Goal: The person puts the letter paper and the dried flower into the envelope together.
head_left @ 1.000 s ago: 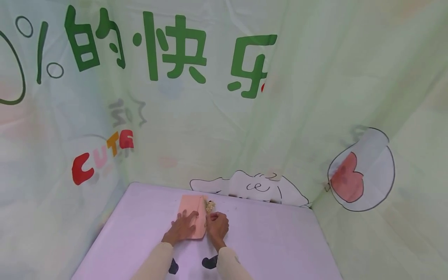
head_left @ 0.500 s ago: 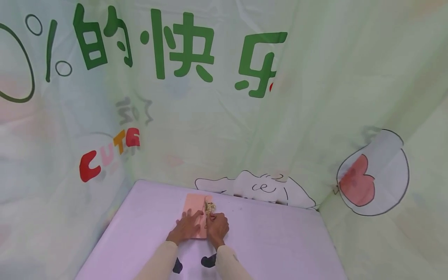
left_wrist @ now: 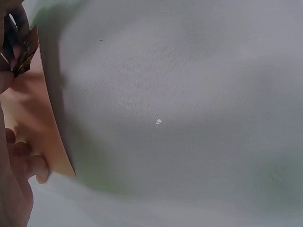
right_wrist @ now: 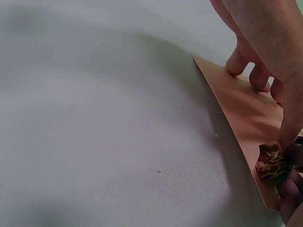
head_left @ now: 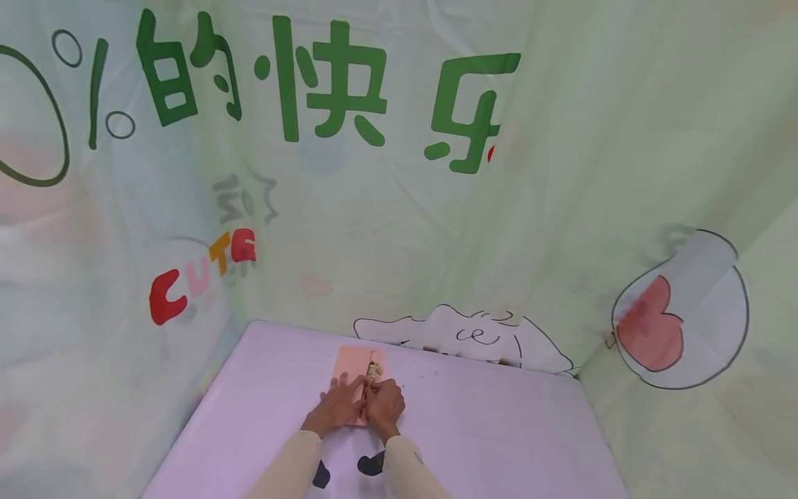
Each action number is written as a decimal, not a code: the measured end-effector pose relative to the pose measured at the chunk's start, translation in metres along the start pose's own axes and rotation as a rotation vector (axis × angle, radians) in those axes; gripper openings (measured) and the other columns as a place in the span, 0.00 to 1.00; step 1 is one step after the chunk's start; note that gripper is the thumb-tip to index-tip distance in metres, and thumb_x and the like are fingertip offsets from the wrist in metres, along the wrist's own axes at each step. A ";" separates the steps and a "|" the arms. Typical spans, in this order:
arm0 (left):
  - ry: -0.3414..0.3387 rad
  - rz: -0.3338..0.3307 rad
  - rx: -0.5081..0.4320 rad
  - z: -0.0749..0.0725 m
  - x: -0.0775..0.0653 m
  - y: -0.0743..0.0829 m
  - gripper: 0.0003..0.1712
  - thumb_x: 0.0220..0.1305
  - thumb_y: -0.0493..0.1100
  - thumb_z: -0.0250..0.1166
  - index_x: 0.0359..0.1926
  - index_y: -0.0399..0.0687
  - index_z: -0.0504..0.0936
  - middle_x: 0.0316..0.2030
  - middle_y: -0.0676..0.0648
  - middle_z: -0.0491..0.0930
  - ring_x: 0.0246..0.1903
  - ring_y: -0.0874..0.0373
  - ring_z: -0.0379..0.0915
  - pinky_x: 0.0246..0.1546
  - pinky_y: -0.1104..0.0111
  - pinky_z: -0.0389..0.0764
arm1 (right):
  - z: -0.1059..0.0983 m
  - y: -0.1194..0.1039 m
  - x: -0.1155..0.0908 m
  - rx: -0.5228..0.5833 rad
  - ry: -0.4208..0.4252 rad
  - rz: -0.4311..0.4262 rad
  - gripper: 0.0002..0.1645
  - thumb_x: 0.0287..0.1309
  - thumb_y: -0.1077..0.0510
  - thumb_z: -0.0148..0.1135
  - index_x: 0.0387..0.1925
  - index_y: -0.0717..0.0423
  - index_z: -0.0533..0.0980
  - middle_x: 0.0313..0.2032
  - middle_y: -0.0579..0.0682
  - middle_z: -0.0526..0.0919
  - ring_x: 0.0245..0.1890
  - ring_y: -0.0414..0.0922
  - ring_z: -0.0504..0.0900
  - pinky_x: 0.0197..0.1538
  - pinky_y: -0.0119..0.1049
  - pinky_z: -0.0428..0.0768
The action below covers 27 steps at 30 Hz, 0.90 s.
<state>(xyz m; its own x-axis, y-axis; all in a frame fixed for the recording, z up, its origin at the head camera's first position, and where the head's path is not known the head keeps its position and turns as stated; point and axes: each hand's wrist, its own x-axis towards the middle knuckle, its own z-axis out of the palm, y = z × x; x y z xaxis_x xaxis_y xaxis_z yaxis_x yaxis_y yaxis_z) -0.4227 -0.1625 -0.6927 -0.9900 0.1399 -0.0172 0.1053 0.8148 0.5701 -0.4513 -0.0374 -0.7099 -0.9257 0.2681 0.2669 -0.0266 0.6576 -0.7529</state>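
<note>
A pink sheet of paper (head_left: 353, 359) lies on the lilac tabletop, with a raised fold along its right part. On it, along the fold, rests a small bunch of dried flowers (head_left: 374, 371), pale heads toward the back. My left hand (head_left: 339, 403) presses the paper with spread fingers; one digit reaches down to the bunch in the right wrist view. My right hand (head_left: 385, 405) pinches the bunch at its stems. In the left wrist view its dark stem ends (left_wrist: 24, 61) show between the fingers. The middle of the stems is hidden by the hands.
The lilac tabletop (head_left: 499, 430) extends to both sides, with a few tiny crumbs right of the paper. Hanging printed cloth (head_left: 399, 229) encloses the table at the back and sides. Dark printed shapes (head_left: 372, 464) show between my sleeves.
My right hand has moved slightly left with the bunch, which now lies over the paper rather than at its right edge. My left hand has shifted closer to the right hand.
</note>
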 end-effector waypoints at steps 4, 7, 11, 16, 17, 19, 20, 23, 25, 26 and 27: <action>-0.012 -0.006 -0.016 0.002 0.001 -0.003 0.25 0.79 0.51 0.60 0.73 0.64 0.70 0.80 0.26 0.64 0.79 0.18 0.56 0.66 0.16 0.61 | 0.008 0.005 0.005 0.018 -0.040 -0.052 0.06 0.57 0.60 0.79 0.35 0.59 0.93 0.28 0.54 0.93 0.26 0.50 0.87 0.35 0.51 0.81; -0.012 0.000 -0.018 0.002 0.002 -0.006 0.26 0.80 0.52 0.59 0.74 0.64 0.68 0.81 0.27 0.63 0.80 0.19 0.55 0.67 0.16 0.61 | 0.023 0.020 0.012 0.036 -0.052 -0.093 0.06 0.58 0.58 0.78 0.34 0.56 0.94 0.24 0.51 0.92 0.22 0.46 0.83 0.31 0.47 0.77; -0.011 0.008 -0.023 0.000 0.002 -0.006 0.26 0.79 0.50 0.59 0.74 0.64 0.68 0.81 0.27 0.63 0.79 0.19 0.56 0.65 0.15 0.62 | 0.033 0.029 0.015 0.027 -0.094 -0.059 0.06 0.58 0.58 0.76 0.31 0.56 0.93 0.21 0.48 0.89 0.21 0.45 0.80 0.30 0.46 0.76; -0.023 0.003 -0.016 -0.002 0.000 -0.004 0.28 0.79 0.51 0.59 0.76 0.62 0.68 0.81 0.29 0.64 0.80 0.21 0.56 0.66 0.16 0.62 | 0.018 0.016 0.009 0.072 -0.173 -0.007 0.06 0.60 0.61 0.74 0.31 0.60 0.92 0.23 0.51 0.89 0.23 0.47 0.83 0.34 0.49 0.80; -0.025 0.003 -0.013 -0.002 0.000 -0.004 0.28 0.79 0.51 0.59 0.76 0.62 0.68 0.81 0.29 0.64 0.80 0.21 0.56 0.66 0.16 0.62 | 0.014 0.013 0.008 0.075 -0.189 0.007 0.06 0.59 0.61 0.74 0.32 0.60 0.92 0.24 0.52 0.90 0.24 0.47 0.84 0.36 0.50 0.81; -0.018 0.006 -0.016 -0.001 0.000 -0.004 0.29 0.79 0.51 0.60 0.76 0.60 0.69 0.81 0.29 0.65 0.80 0.20 0.57 0.65 0.16 0.62 | 0.017 0.016 0.011 0.078 -0.213 0.032 0.06 0.58 0.61 0.74 0.33 0.60 0.92 0.26 0.53 0.91 0.25 0.47 0.84 0.36 0.48 0.82; -0.017 0.007 -0.014 -0.001 0.001 -0.004 0.29 0.79 0.51 0.60 0.77 0.60 0.69 0.81 0.29 0.64 0.80 0.20 0.57 0.65 0.16 0.62 | 0.017 0.016 0.013 0.081 -0.224 0.043 0.05 0.57 0.62 0.74 0.33 0.60 0.92 0.27 0.53 0.92 0.25 0.47 0.85 0.36 0.47 0.82; -0.011 0.005 -0.009 0.000 0.003 -0.005 0.30 0.80 0.52 0.60 0.78 0.61 0.68 0.81 0.29 0.64 0.79 0.19 0.57 0.65 0.16 0.63 | 0.030 0.028 0.021 0.083 -0.259 0.057 0.06 0.56 0.61 0.75 0.35 0.59 0.92 0.28 0.52 0.92 0.26 0.46 0.84 0.34 0.42 0.79; -0.003 0.008 -0.009 0.001 0.003 -0.006 0.30 0.79 0.52 0.61 0.78 0.60 0.69 0.80 0.28 0.64 0.79 0.19 0.58 0.65 0.16 0.63 | 0.040 0.038 0.027 0.086 -0.286 0.055 0.06 0.56 0.62 0.75 0.35 0.60 0.92 0.27 0.50 0.91 0.26 0.45 0.83 0.31 0.40 0.77; -0.005 0.004 -0.008 0.001 0.003 -0.006 0.31 0.80 0.52 0.60 0.78 0.60 0.68 0.81 0.28 0.64 0.79 0.19 0.57 0.65 0.16 0.63 | 0.044 0.042 0.029 0.083 -0.303 0.056 0.06 0.56 0.62 0.75 0.36 0.59 0.92 0.26 0.49 0.91 0.26 0.44 0.83 0.29 0.38 0.76; -0.001 0.005 -0.010 0.001 0.003 -0.006 0.31 0.80 0.52 0.60 0.78 0.60 0.69 0.81 0.28 0.64 0.79 0.19 0.58 0.65 0.16 0.63 | 0.048 0.046 0.031 0.087 -0.321 0.057 0.06 0.56 0.63 0.74 0.35 0.59 0.92 0.25 0.48 0.90 0.25 0.44 0.83 0.28 0.37 0.76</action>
<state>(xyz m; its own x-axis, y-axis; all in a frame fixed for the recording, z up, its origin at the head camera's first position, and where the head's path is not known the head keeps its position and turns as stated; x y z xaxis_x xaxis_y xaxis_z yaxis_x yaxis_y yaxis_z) -0.4263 -0.1669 -0.6970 -0.9893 0.1447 -0.0154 0.1093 0.8085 0.5783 -0.4993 -0.0323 -0.7652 -0.9979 0.0578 0.0304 0.0088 0.5813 -0.8136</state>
